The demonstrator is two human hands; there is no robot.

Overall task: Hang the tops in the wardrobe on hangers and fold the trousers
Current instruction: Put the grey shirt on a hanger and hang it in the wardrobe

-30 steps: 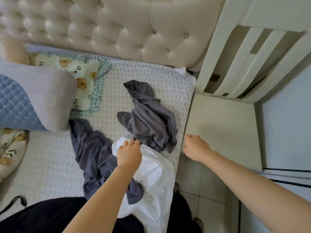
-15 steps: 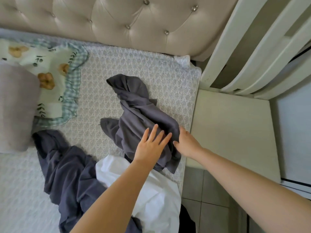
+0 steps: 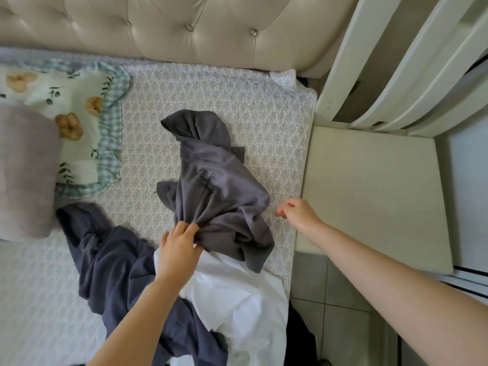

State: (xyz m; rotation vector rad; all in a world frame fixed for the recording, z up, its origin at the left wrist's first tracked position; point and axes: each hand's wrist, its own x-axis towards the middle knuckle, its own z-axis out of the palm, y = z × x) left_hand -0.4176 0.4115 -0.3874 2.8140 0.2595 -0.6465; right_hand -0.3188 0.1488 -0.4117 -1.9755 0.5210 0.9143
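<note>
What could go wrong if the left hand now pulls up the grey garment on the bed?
1. The left hand grips only one bunch of the grey garment, and the right hand holds nothing, so it may rise twisted.
2. Its lower edge lies on the white garment near the edge of the bed; the pull might drag that one toward the floor.

grey garment (image 3: 219, 186): soft matt cloth, creased, gathered between the fingers (image 3: 190, 228) of the left hand (image 3: 179, 249)
white garment (image 3: 237, 294): thin smooth cloth, crisp creases, just behind those fingers
dark garment (image 3: 118, 265): matt slate cloth, left of them
sheet (image 3: 264, 114): matt patterned cloth, under the right hand (image 3: 298, 212)
headboard (image 3: 184, 27): tufted, leather-look, soft sheen, shiny buttons (image 3: 254, 31), far beyond the fingers
bedside top (image 3: 369, 186): smooth matt cream, right of the right fingers
</note>
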